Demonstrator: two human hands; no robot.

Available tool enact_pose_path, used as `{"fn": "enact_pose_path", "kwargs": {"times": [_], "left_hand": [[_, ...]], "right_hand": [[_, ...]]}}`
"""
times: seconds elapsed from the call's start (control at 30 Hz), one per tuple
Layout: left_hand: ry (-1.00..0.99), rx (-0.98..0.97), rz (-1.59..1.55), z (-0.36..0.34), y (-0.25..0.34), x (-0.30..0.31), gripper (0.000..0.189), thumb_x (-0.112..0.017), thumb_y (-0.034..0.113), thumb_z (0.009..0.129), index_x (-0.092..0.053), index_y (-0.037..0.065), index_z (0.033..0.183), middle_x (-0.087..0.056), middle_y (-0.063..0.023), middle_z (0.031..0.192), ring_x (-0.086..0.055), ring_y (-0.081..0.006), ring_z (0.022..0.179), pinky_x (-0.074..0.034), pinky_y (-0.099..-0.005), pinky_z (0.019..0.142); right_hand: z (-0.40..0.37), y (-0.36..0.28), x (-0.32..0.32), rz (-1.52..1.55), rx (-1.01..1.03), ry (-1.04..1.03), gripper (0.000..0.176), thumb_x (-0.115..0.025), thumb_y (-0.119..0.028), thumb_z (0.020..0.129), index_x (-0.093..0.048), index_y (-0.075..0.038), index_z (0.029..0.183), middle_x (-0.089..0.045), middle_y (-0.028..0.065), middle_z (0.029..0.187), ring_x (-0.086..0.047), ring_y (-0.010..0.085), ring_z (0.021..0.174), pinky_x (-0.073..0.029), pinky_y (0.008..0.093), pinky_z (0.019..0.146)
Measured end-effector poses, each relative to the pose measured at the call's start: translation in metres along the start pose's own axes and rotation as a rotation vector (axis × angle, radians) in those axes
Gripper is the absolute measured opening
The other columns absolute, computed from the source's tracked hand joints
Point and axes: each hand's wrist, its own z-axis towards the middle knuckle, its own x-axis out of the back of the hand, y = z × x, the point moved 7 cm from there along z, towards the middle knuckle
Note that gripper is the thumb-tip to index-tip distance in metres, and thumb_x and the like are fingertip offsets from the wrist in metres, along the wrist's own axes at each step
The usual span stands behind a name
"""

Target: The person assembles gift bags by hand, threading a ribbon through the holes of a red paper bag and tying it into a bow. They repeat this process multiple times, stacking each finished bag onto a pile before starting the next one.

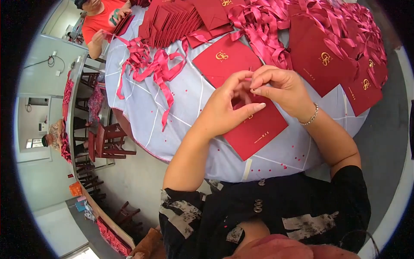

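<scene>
Two red envelopes with gold print lie in front of me, an upper one and a lower one overlapping under my hands. Just above them, my left hand has its fingers curved and its thumb stretched apart, with a gap between. My right hand meets its fingertips, thumb and index pinched together. Whatever is in that pinch is too small or hidden to name. Loose pink ribbons trail over the cloth to the left.
A pale cloth covers the round table, dotted with red bits. Stacked red envelopes stand at the back; ribboned red bags pile up right. Another person handles ribbon at the far left. Wooden stools stand beyond the edge.
</scene>
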Motion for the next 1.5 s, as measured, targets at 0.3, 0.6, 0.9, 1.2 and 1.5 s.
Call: {"fn": "enact_pose_path", "kwargs": {"times": [0.3, 0.6, 0.9, 1.2, 1.5], "left_hand": [[-0.026, 0.195, -0.156, -0.003, -0.012, 0.001, 0.013, -0.071, 0.008, 0.088, -0.061, 0.001, 0.083, -0.061, 0.0001, 0.072, -0.057, -0.0052, 0.069, -0.045, -0.0218, 0.06], [0.04, -0.124, 0.171, 0.001, 0.012, 0.004, 0.017, -0.073, 0.004, 0.081, -0.059, 0.001, 0.072, -0.06, -0.0046, 0.068, -0.053, -0.0143, 0.066, -0.043, -0.0288, 0.065], [0.152, -0.004, -0.177, -0.003, 0.002, 0.011, 0.012, -0.07, 0.002, 0.087, -0.062, 0.002, 0.078, -0.059, 0.0007, 0.074, -0.052, -0.0047, 0.069, -0.04, -0.0212, 0.062], [-0.017, 0.056, -0.048, -0.001, -0.001, 0.004, 0.01, -0.067, 0.006, 0.09, -0.068, -0.003, 0.093, -0.064, -0.0035, 0.081, -0.059, -0.0097, 0.074, -0.047, -0.0238, 0.068], [0.172, 0.126, 0.161, 0.004, -0.036, 0.025, 0.022, -0.074, 0.011, 0.084, -0.067, -0.001, 0.101, -0.065, -0.0057, 0.084, -0.06, -0.0118, 0.074, -0.049, -0.0258, 0.069]], "right_hand": [[-0.003, 0.01, 0.003, 0.183, -0.143, 0.167, 0.007, -0.067, 0.0, 0.087, -0.067, 0.0, 0.094, -0.066, 0.0026, 0.089, -0.063, 0.0103, 0.084, -0.05, 0.0228, 0.078], [-0.012, 0.028, 0.01, 0.437, -0.351, 0.367, 0.01, -0.07, -0.009, 0.09, -0.063, -0.007, 0.084, -0.065, 0.0011, 0.083, -0.06, 0.0066, 0.072, -0.05, 0.0225, 0.066], [-0.009, 0.036, 0.021, 0.673, -0.43, 0.352, 0.024, -0.063, -0.032, 0.096, -0.062, -0.008, 0.098, -0.063, 0.0002, 0.09, -0.063, 0.011, 0.079, -0.052, 0.0248, 0.07], [-0.006, 0.025, 0.002, 0.543, -0.296, 0.199, 0.02, -0.056, -0.017, 0.099, -0.066, -0.001, 0.106, -0.068, 0.0057, 0.096, -0.063, 0.0109, 0.087, -0.051, 0.0263, 0.076], [-0.014, -0.044, -0.007, 0.473, -0.228, -0.337, 0.031, -0.045, -0.021, 0.104, -0.059, 0.005, 0.111, -0.054, 0.0018, 0.06, -0.046, 0.007, 0.044, -0.039, 0.0202, 0.044]]}}
